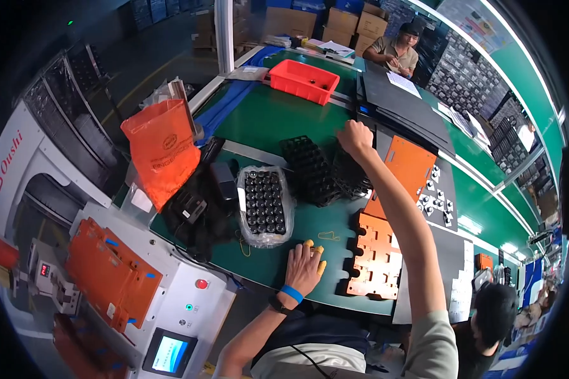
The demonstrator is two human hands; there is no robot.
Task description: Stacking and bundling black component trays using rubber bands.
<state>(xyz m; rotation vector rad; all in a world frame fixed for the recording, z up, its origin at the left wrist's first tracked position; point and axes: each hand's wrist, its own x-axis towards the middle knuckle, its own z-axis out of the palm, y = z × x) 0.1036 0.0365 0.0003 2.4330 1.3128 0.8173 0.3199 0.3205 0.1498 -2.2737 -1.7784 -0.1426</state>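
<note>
My right hand (356, 136) reaches far over the green bench, its fingers closed at the upper edge of a black lattice-like plastic tray (349, 172). The forearm hides part of that grip. Beside it lies another black tray (306, 165), tilted and overlapping. Near the front edge my left hand (303, 270) rests on the bench, fingers spread, with yellow finger cots on several fingertips. A yellow rubber band (328, 236) lies just beyond it. Up and left of that hand sits a clear plastic-wrapped tray (246, 234) filled with rows of round black parts.
An orange slotted fixture (374, 260) and an orange plate (398, 170) lie at right, near small white-and-black parts (433, 201). A red bin (297, 79) stands at the back, an orange bag (164, 146) at left. A machine with a screen (169, 354) adjoins; a person (398, 54) sits across.
</note>
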